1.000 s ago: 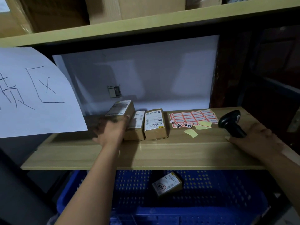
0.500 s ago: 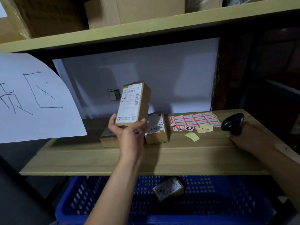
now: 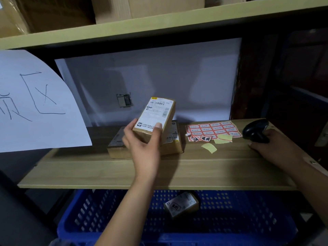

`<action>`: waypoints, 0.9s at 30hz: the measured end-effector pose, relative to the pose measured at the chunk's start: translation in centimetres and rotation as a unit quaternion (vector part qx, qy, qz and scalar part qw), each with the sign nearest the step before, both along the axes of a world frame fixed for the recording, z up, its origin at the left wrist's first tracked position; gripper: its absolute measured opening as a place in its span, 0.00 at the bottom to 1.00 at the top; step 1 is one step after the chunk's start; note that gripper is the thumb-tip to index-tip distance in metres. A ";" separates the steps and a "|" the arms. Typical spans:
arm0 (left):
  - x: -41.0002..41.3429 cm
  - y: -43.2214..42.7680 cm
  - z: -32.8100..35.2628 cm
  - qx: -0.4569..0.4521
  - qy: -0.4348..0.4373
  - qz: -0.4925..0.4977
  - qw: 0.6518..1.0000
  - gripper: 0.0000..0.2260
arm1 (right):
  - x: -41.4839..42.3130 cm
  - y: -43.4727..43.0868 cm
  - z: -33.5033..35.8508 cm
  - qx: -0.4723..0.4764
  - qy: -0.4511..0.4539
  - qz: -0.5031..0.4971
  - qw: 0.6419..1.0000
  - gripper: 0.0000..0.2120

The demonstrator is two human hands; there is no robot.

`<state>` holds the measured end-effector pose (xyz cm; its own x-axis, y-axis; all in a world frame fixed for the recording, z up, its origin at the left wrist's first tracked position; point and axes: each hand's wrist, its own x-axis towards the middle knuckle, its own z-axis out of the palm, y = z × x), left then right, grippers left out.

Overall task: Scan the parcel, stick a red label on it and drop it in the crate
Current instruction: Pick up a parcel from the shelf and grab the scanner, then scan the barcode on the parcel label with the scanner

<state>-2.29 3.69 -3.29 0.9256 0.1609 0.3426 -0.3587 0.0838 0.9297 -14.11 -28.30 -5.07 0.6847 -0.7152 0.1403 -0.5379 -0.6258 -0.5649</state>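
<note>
My left hand [image 3: 143, 144] holds a small brown parcel [image 3: 156, 115] tilted upright above the wooden shelf [image 3: 159, 171], its white shipping label facing me. My right hand [image 3: 271, 148] rests on the shelf at the right, closed around the black handheld scanner [image 3: 255, 130], which lies low on the wood. Between the hands lies a sheet of red labels [image 3: 213, 129] with loose yellow backing scraps [image 3: 209, 147] in front. Below the shelf stands the blue crate [image 3: 230, 219], holding one labelled parcel [image 3: 181, 205].
Two more brown parcels lie on the shelf behind my left hand, one at the left [image 3: 117, 148] and one at the right [image 3: 173, 139]. A white paper sign [image 3: 35, 103] with handwriting hangs at the left. Cardboard boxes [image 3: 150, 6] sit on the upper shelf.
My left hand took a parcel from the shelf row, lifted it and turned its label toward me, then moved it right. My right hand lowered the scanner onto the shelf.
</note>
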 end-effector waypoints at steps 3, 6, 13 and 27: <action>0.2 0.4 -0.3 0.039 -0.041 0.029 0.998 0.21 | -0.1 0.6 0.3 0.022 -0.009 0.000 1.000 0.18; 0.0 0.7 -0.2 0.021 -0.021 0.012 0.999 0.17 | -0.7 2.4 1.6 0.037 -0.046 0.003 0.998 0.20; -2.1 1.4 -1.4 0.082 -0.133 0.022 0.987 0.30 | -3.4 6.8 3.5 0.142 -0.271 0.048 0.951 0.06; -2.1 0.5 -4.9 0.219 -0.367 0.108 0.898 0.19 | -7.4 15.4 9.5 0.376 -0.304 0.198 0.853 0.28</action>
